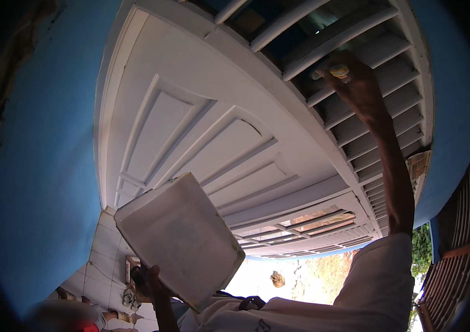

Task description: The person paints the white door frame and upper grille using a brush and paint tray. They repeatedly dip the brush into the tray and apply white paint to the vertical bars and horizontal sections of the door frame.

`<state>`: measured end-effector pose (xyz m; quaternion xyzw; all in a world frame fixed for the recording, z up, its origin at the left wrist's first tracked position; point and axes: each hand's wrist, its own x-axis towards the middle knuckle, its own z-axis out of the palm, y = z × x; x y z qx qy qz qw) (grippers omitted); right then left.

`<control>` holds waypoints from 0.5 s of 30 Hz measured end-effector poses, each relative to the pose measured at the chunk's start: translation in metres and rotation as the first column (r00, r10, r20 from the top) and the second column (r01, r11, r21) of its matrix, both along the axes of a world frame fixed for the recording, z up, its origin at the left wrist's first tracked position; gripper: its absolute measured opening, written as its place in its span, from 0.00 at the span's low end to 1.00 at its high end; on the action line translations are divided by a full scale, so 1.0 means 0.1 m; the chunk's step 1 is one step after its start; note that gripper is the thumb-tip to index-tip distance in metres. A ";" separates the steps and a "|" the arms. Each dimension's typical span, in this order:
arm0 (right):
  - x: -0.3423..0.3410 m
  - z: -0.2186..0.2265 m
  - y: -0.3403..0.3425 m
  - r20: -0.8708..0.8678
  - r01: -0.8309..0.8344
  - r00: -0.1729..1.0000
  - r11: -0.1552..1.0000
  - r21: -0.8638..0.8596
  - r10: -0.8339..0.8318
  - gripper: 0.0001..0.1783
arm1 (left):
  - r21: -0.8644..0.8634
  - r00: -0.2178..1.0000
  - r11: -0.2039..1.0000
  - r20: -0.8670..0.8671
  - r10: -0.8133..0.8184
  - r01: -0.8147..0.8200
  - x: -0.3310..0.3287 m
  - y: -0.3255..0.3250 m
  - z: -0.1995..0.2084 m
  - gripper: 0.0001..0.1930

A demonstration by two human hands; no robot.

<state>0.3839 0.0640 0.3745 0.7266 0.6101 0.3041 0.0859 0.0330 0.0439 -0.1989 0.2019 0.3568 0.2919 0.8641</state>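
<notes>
My left hand (156,282) grips a white rectangular tray (182,238) by its lower edge, holding it tilted in front of my body. The inside of this shallow tray has faint smudges. My right arm is stretched high, and my right hand (359,88) is closed round a small yellow and whitish thing (339,71), whose kind I cannot make out. That hand is up at the white slats (351,47) of a vent above the door; whether the thing touches a slat is hard to tell in the shade.
A white panelled door (190,122) stands below the slats. Blue wall (47,166) lies left, with a strip of blue (450,110) at right. A barred frame (461,232) is at far right. Light floor tiles (99,271) and sandals (130,299) show low on the left.
</notes>
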 end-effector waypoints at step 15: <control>-0.05 0.01 -0.02 -0.092 0.046 0.995 0.998 0.051 -0.041 0.11 | 0.094 0.995 0.995 -0.102 -0.010 0.019 -0.04 -0.05 -0.08 0.34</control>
